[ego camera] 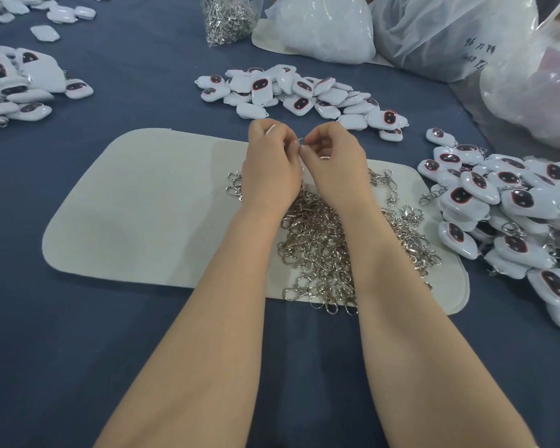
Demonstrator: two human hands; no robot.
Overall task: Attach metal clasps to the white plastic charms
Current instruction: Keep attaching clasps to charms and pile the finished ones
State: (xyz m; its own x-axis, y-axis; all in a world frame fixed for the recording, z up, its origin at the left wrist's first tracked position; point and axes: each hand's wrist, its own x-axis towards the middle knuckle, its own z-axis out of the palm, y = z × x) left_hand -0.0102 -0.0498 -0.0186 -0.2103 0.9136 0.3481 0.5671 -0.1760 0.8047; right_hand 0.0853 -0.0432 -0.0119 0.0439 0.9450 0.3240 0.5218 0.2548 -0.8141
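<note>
My left hand [270,163] and my right hand [333,160] meet above the far edge of a pale felt mat [136,205]. The left hand's curled fingers hold a white charm [271,129], of which only a sliver shows. The right hand pinches a small metal clasp [301,144] at the spot where the fingertips touch. A heap of silver metal clasps [320,250] lies on the mat under my forearms. Loose white charms with dark oval faces [298,92] are piled just beyond my hands.
A large pile of charms with clasps on them [511,215] lies at the right, another pile of charms [20,88] at the far left. A clear bag of clasps [227,17] and several plastic bags [434,30] stand at the back on the blue cloth.
</note>
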